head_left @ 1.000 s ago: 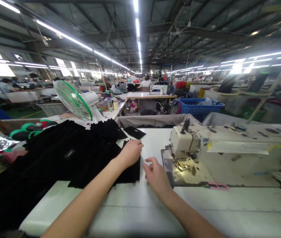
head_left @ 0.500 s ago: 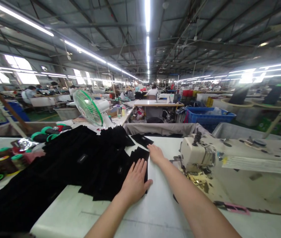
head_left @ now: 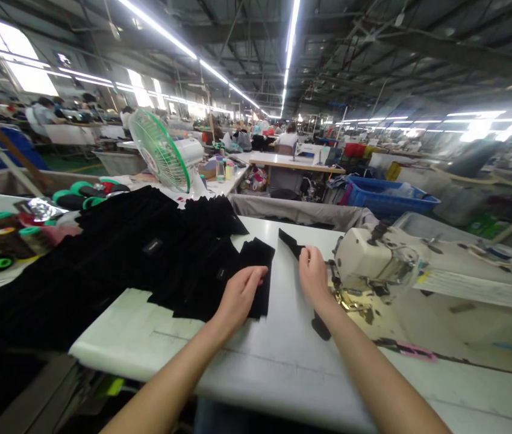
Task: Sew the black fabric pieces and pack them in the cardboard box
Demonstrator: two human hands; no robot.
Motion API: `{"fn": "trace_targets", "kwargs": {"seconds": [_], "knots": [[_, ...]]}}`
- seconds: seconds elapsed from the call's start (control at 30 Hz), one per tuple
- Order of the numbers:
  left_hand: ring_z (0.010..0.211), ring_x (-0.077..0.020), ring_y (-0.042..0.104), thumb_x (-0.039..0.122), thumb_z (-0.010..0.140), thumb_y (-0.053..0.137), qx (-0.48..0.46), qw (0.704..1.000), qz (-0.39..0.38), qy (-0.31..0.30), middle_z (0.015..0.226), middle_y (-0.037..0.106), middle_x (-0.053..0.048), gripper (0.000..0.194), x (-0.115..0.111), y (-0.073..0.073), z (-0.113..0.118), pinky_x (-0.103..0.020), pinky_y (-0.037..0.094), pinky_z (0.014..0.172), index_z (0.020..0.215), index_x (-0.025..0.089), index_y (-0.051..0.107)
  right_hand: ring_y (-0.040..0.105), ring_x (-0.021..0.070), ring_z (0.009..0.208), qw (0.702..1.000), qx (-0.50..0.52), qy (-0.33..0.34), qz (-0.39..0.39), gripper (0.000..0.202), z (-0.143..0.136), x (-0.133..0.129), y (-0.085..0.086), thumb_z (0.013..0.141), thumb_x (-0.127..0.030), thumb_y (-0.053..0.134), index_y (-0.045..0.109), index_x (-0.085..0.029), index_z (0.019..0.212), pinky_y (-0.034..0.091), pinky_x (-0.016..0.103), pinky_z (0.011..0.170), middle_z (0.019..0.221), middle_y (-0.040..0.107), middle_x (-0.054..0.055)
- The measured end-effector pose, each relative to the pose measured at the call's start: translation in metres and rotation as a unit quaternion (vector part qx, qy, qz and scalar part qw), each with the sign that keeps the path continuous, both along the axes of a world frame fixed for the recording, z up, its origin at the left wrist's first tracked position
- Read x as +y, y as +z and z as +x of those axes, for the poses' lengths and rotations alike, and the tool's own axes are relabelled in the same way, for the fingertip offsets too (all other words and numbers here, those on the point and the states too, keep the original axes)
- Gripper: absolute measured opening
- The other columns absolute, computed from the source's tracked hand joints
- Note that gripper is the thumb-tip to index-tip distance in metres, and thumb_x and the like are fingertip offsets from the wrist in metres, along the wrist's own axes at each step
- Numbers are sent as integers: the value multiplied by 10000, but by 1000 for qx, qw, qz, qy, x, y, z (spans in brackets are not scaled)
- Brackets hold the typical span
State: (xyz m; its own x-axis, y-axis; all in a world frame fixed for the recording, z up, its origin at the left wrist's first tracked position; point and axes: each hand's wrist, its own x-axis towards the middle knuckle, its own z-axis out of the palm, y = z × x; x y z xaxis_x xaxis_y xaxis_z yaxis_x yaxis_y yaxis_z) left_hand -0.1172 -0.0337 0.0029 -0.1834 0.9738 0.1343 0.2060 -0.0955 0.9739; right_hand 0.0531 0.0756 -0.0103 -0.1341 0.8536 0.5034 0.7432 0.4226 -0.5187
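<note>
My right hand [head_left: 314,276] pinches a small black fabric piece [head_left: 289,242], which is lifted and tilted left of the sewing machine head [head_left: 364,256]. My left hand [head_left: 240,295] is over the right edge of a stack of black fabric pieces [head_left: 258,250]. Its fingers are drawn together, and whether cloth is caught between them is hidden. To the left, a larger heap of black fabric [head_left: 115,259] spreads across the white table [head_left: 247,367], with small light-marked labels [head_left: 152,246] on some pieces.
Thread cones [head_left: 34,240] stand at the left beside the heap. A green-rimmed fan [head_left: 161,150] is behind it. A grey cloth-lined bin [head_left: 301,211] lies along the table's far edge, and a blue crate [head_left: 387,196] is beyond. The sewing machine takes up the right side.
My right hand has picked up the small black piece and brought it right, toward the machine. My left hand has gone from lying flat on the stack to closed fingers. The view has tilted down.
</note>
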Motion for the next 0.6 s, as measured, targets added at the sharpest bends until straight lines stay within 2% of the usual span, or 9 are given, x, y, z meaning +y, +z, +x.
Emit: {"fn": "trace_targets", "kwargs": {"seconds": [0.03,0.1,0.13,0.2,0.27,0.33,0.43,0.5,0.6], "knots": [[1095,-281,668,502,975,465,-130,990,-56,-18,1184,694,-178,490,-7,6,4,-443,531,992,1175,102,667,634,250,1092,1000,15,20,16,393,3,-16,6,1050,-258,228,590,-137,1143,528,448,932,1145,667,170],[991,-264,701,592,959,469,-341,923,-158,-77,1133,706,-180,574,-21,14,11,-404,582,870,1226,107,623,620,234,1165,995,25,86,40,334,8,-55,15,1031,-280,299,606,-180,1120,512,421,996,1213,668,142],[947,-241,705,610,953,475,-407,889,-184,-99,1113,709,-171,585,-25,16,14,-368,588,828,1224,113,622,628,225,1166,988,21,141,51,295,11,-77,19,1017,-269,347,626,-204,1088,519,401,1000,1215,680,123],[857,-189,697,520,937,577,-463,860,-191,-102,1032,720,-143,457,-30,16,17,-286,578,766,1111,108,667,641,239,1166,954,-10,292,63,253,16,-116,22,997,-210,425,648,-214,1116,531,418,1002,1226,689,130],[780,-155,683,295,869,699,-454,871,-171,-78,934,724,-117,222,-29,12,18,-229,556,724,969,97,689,650,250,1155,929,-30,367,43,221,22,-145,19,977,-196,518,669,-260,1125,519,448,1034,1216,705,100],[733,-147,678,126,789,718,-435,886,-152,-52,879,724,-92,155,-27,8,17,-219,551,703,937,104,682,633,274,1180,937,12,348,22,201,26,-159,13,945,-223,605,678,-290,1119,485,501,1070,1237,696,90],[736,-154,684,90,778,698,-435,891,-131,-26,898,725,-74,264,-25,7,16,-238,565,702,1038,129,673,604,301,1215,964,196,171,-46,221,29,-160,-1,934,-313,608,649,-250,1142,497,526,1036,1267,656,140],[762,-159,691,104,782,710,-433,894,-119,-17,926,727,-73,307,-26,9,16,-242,571,717,1084,137,668,638,303,1162,929,316,87,-173,313,28,-154,-8,904,-399,624,618,-216,1158,530,502,986,1218,671,158],[753,-152,689,134,782,733,-422,901,-105,-18,947,729,-66,318,-27,13,16,-239,571,722,1093,143,671,694,304,1032,835,397,108,-367,474,24,-148,-13,774,-497,734,626,-191,1120,564,449,894,1058,733,132]]}}
